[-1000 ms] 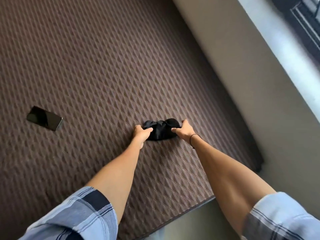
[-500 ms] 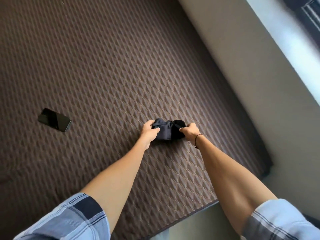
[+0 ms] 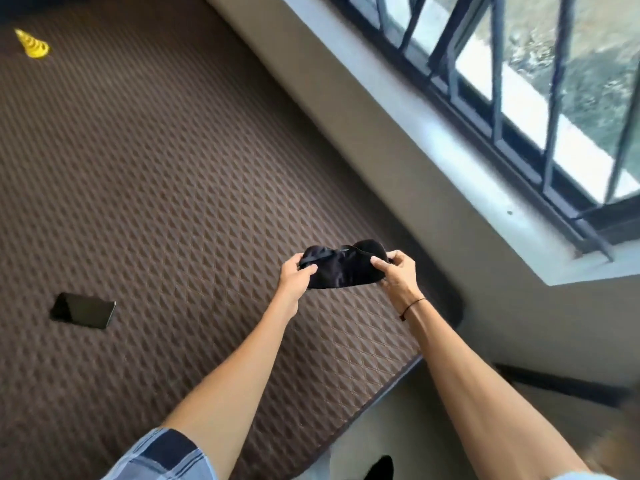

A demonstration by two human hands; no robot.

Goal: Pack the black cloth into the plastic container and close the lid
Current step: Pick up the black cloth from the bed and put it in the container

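The black cloth point(image 3: 341, 266) is a small bunched piece held up over the brown quilted mattress point(image 3: 166, 188), near its right edge. My left hand point(image 3: 295, 273) pinches its left end and my right hand point(image 3: 398, 271) pinches its right end, so the cloth is stretched between them. Whether it still touches the mattress I cannot tell. No plastic container shows in this view.
A black phone point(image 3: 83, 310) lies on the mattress to the left. A yellow cone-shaped object point(image 3: 33, 45) sits at the far left corner. A beige wall point(image 3: 363, 133) and a barred window point(image 3: 519, 81) with its sill run along the right.
Both hands have lifted the cloth off the mattress and pulled it out wider. The view has tipped up, bringing the window and the yellow object into sight.
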